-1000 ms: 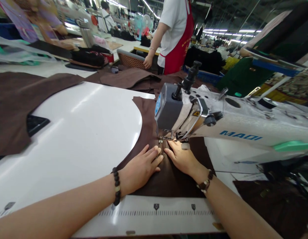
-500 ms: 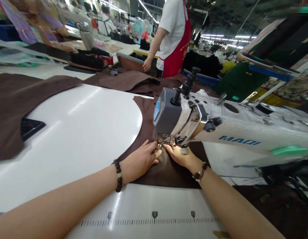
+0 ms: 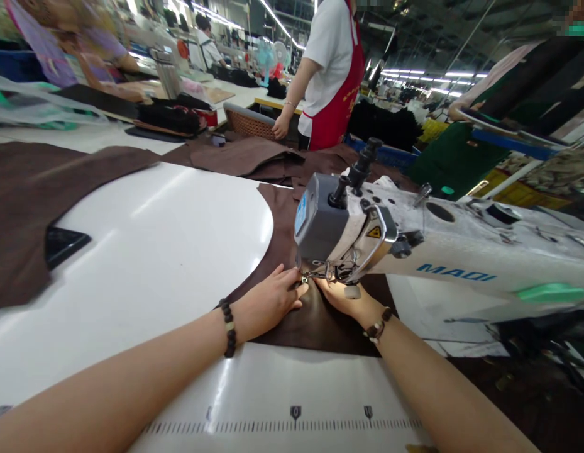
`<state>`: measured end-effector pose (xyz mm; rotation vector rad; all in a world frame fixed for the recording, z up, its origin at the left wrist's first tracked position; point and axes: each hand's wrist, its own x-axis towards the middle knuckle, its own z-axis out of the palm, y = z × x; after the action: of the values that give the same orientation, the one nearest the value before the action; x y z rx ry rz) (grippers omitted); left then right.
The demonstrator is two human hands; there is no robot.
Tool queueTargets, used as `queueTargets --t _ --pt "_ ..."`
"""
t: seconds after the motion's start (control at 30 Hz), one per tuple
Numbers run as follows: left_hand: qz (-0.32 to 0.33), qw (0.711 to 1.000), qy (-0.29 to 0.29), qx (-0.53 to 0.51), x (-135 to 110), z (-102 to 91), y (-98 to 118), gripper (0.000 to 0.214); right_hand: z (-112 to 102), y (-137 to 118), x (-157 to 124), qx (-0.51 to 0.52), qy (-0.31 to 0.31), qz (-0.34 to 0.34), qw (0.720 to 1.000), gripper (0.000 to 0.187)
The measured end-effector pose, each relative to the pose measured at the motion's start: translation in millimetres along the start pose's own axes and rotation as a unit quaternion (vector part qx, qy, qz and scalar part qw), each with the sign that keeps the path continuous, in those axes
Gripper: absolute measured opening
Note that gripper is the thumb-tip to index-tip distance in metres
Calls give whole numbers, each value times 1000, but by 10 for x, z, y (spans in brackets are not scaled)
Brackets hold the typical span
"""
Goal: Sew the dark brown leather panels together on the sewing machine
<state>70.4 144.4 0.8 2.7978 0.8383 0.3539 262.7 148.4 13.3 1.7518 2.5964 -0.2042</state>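
While left hand (image 3: 268,303) touches cloth (image 3: 315,330), right hand (image 3: 351,301) slants

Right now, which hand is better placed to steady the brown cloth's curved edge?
Probably the left hand: it rests on the cloth, next to that edge. The right hand sits farther off, partly hidden by the sewing machine.

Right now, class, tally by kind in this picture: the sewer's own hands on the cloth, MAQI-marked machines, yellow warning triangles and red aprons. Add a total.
Own hands on the brown cloth: 2 (left hand, right hand)
MAQI sewing machine: 1
Yellow warning triangle: 1
Red apron: 1
Total: 5
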Motion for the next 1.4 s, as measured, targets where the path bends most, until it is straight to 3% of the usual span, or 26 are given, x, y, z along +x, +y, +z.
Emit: queueTargets --t 0.2,0.27,0.33,0.47,0.6,0.87,1.4 --pt "52 996 -64 30 -40 -305 -345 30 -227 -367 -429 -54 7 56 997 29" --pt "30 996 -73 51 -37 -431 -410 29 -289 -501 -629 -74 -23 83 994 31" --pt "-5 997 -63 50 -24 -487 -346 27 -307 -567 -749 -65 -39 101 992 32" --pt "-15 998 -43 34 -6 -359 21 28 -196 -509 -695 -32 47 105 993 41" --pt "-9 997 -20 72 -47 -172 207 37 -40 -493 -582 -6 34 84 996 45" --pt "21 993 36 108 -161 18 51 46 -39 -728 -600 -23 33 146 988 46" --pt "25 996 29 84 -155 48 51 39 38 -656 -583 -12 46 135 990 45"
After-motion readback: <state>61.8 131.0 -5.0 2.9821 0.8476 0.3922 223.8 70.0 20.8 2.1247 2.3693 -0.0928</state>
